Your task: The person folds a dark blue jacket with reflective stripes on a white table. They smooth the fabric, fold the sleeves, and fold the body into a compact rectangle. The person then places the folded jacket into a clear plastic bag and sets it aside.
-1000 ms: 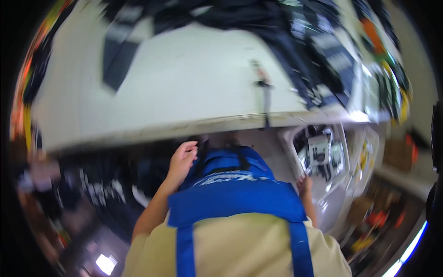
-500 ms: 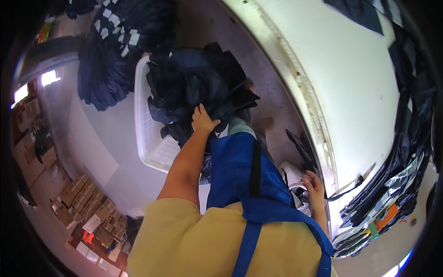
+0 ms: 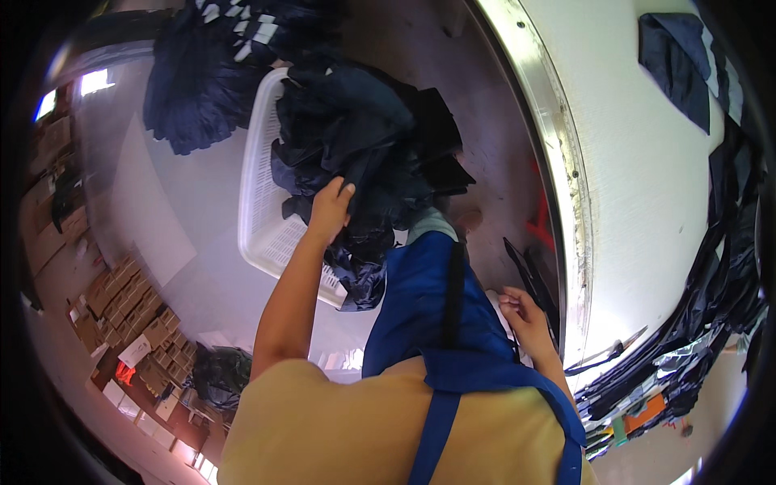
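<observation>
1. While the left hand (image 3: 330, 212) grasps a bit of dark cloth (image 3: 356, 121) just toward 10 o'clock from the middle of the view, its fingers and thumb close together on it, the bare forearm comes up from 7 o'clock.
2. The right hand (image 3: 524, 311) hangs at 4 o'clock, empty and loosely curled, near the table edge; whether it touches anything there I cannot tell.
3. The cloth lies heaped in a white basket (image 3: 249, 174) at 10 o'clock, spilling over the side toward 12 o'clock; a shiny dark piece (image 3: 360, 283) hangs over the near end, just beside the apron.
4. A blue apron (image 3: 408, 307) covers the person's front toward 6 o'clock, with a yellow shirt (image 3: 331, 428) below it in view.
5. The white table (image 3: 638, 202) fills the 2 and 3 o'clock side. A folded dark piece (image 3: 675, 69) lies on it at 2 o'clock, and a row of dark clothes (image 3: 703, 315) lies along the far side from 3 to 4 o'clock.
6. Between 10 and 11 o'clock, beyond the basket, sits a dark pile with white tags (image 3: 190, 97).
7. Brown boxes (image 3: 125, 287) stand stacked between 8 and 9 o'clock; a black bundle (image 3: 222, 376) lies at 8 o'clock.
</observation>
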`<state>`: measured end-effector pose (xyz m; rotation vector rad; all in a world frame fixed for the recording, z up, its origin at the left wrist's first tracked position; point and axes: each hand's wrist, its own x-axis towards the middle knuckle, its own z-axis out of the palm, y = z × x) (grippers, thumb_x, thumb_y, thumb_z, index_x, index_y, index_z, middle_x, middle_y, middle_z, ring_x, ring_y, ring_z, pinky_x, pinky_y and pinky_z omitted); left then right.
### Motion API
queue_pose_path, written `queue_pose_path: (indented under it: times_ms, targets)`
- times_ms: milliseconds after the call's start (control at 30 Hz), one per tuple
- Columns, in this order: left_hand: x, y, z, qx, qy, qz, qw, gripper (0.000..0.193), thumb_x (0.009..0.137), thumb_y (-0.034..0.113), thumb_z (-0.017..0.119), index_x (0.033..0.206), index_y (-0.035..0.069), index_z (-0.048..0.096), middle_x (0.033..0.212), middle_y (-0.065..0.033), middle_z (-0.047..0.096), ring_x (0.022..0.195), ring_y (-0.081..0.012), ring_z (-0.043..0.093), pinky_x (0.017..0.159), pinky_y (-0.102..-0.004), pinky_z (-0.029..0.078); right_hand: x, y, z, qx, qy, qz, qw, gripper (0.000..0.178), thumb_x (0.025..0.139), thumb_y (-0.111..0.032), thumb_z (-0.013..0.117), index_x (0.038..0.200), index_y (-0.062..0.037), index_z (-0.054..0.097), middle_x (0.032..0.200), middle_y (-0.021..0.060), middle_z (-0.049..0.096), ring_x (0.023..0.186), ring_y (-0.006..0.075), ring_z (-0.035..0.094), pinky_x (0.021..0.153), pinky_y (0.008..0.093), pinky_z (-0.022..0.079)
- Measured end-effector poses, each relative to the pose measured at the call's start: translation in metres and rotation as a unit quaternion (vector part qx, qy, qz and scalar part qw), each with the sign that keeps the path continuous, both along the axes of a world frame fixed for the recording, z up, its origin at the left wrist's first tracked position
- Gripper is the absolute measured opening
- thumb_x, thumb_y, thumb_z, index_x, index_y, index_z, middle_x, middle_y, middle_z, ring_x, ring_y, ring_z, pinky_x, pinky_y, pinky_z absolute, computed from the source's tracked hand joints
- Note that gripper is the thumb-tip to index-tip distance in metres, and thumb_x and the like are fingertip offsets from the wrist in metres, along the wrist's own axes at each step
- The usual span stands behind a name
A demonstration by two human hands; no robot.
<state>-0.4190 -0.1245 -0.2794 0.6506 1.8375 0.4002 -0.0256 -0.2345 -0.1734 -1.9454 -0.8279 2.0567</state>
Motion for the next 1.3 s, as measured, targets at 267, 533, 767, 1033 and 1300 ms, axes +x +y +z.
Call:
queue_pose_path:
  times_ms: [267,533,767,1033,1300]
  targets:
    - [0.103,0.011,0.259,0.306,-0.331,-0.348,0.822,0.03,0.088,0.028,0.065,0.081,0.003,0.05,0.063,-0.0102,0.049,0.053,-0.0225,0.056,0.05,-0.0346,0.043,-0.1,0.081,0.01,0.265,0.08,0.01,0.961,0.058,0.087,-0.019,0.066,0.136,-0.0012,0.04,0.122,0.0193,0.057,0.108,0.0292,0.059,0.098,0.0357,0.045]
    - [0.185,0.007,0.35,0.411,-0.48,-0.415,0.655,0.066,0.082,0.048,0.067,0.123,0.0,0.048,0.116,-0.0184,0.052,0.101,-0.0345,0.055,0.089,-0.0418,0.043,-0.001,0.113,0.127,0.393,-0.04,-0.064,0.917,0.06,0.087,-0.023,0.066,0.137,-0.0019,0.04,0.125,0.0182,0.055,0.112,0.0288,0.056,0.1,0.0362,0.042]
    - [0.165,-0.052,0.258,0.454,0.236,-0.312,0.801,0.116,0.058,0.039,0.086,0.146,0.004,0.019,0.144,-0.0229,0.028,0.134,-0.0397,0.027,0.11,-0.0438,0.025,0.159,0.146,0.32,0.663,-0.315,-0.126,0.667,0.062,0.086,-0.027,0.065,0.137,-0.0025,0.04,0.128,0.0172,0.053,0.116,0.0284,0.053,0.102,0.0366,0.04]
    - [0.239,0.03,0.274,0.451,-0.006,-0.344,0.824,0.038,0.077,0.011,0.066,0.113,0.006,0.058,0.09,-0.0192,0.066,0.091,-0.0368,0.063,0.083,-0.0428,0.049,0.255,0.084,0.437,0.692,-0.505,-0.09,0.509,0.064,0.086,-0.032,0.065,0.138,-0.0032,0.04,0.131,0.0161,0.051,0.12,0.0281,0.05,0.104,0.037,0.037]
    - [0.315,0.144,0.506,0.509,-0.371,-0.43,0.647,0.036,0.09,0.014,0.061,0.122,-0.001,0.056,0.107,-0.0108,0.066,0.097,-0.0154,0.064,0.086,-0.0273,0.05,0.307,0.003,0.485,0.605,-0.635,-0.115,0.465,0.067,0.086,-0.036,0.065,0.139,-0.0039,0.04,0.135,0.0149,0.049,0.125,0.0277,0.047,0.106,0.0375,0.035]
